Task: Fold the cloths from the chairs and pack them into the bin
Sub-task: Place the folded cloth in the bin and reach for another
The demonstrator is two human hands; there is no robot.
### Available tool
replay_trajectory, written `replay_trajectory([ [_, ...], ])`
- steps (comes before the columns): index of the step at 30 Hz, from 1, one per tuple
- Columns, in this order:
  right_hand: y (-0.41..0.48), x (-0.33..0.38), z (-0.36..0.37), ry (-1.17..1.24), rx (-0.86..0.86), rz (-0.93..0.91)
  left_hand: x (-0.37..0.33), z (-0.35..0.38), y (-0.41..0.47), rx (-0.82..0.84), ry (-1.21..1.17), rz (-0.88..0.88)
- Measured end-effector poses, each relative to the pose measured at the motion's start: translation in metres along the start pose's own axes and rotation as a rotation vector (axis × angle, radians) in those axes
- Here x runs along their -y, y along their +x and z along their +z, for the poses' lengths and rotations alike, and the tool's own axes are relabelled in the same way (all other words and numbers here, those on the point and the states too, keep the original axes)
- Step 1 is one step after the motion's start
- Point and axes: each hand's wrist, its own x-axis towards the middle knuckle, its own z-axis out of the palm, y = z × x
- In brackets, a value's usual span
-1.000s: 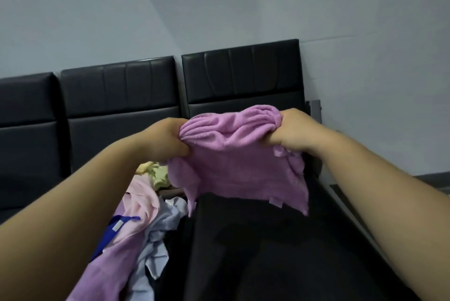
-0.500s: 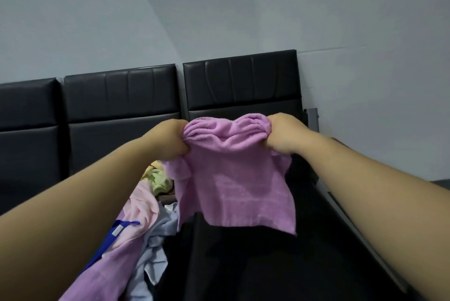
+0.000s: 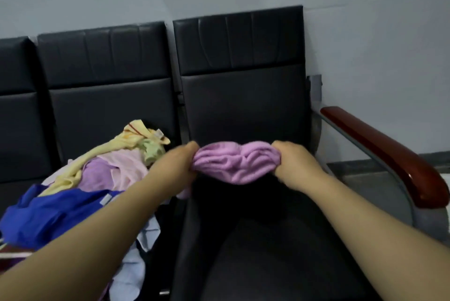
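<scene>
Black padded chairs (image 3: 241,110) ahead; our hands, left hand (image 3: 179,166) and right hand (image 3: 295,166), grip the soft, light purple terry cloth (image 3: 235,163), bunched; corners seem the best hold.

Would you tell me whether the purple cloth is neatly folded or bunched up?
Bunched up: the purple cloth is gathered into wrinkled ridges between the left hand and right hand, which grip its ends.
</scene>
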Motion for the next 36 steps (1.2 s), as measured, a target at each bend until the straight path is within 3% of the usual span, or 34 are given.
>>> replay_trajectory([
  [3,-0.027,-0.032,0.058,-0.022,0.384,0.156,0.019,0.064,-0.031,0.305,0.044,0.014],
  [5,-0.039,-0.046,0.077,-0.022,0.511,0.204,0.028,0.095,-0.052,0.391,0.001,0.011],
  [14,-0.036,-0.055,0.084,0.158,0.471,0.209,0.026,0.102,-0.051,0.253,-0.417,-0.179],
  [16,-0.035,-0.053,0.081,0.176,0.46,0.209,0.029,0.097,-0.052,0.342,-0.585,-0.244],
  [19,-0.038,-0.048,0.068,0.214,0.684,0.289,0.047,0.089,-0.059,0.538,-0.849,-0.388],
  [22,-0.039,-0.049,0.06,0.307,0.821,0.349,0.063,0.085,-0.067,0.683,-0.868,-0.409],
  [24,-0.033,-0.051,0.061,0.405,0.737,0.376,0.064,0.082,-0.066,0.599,-0.886,-0.435],
  [26,-0.028,-0.046,0.07,0.444,0.555,0.329,0.058,0.088,-0.064,0.403,-0.927,-0.448],
  [29,-0.031,-0.036,0.092,0.287,0.4,0.164,0.044,0.102,-0.064,0.237,-0.672,-0.353],
  [32,-0.032,-0.025,0.1,0.015,0.505,0.072,0.038,0.108,-0.064,0.29,-0.425,-0.264],
  [34,-0.033,-0.02,0.092,-0.092,0.597,0.096,0.034,0.102,-0.065,0.386,-0.568,-0.348],
  [36,-0.041,-0.021,0.083,-0.122,0.767,0.165,0.032,0.094,-0.073,0.585,-0.756,-0.468],
])
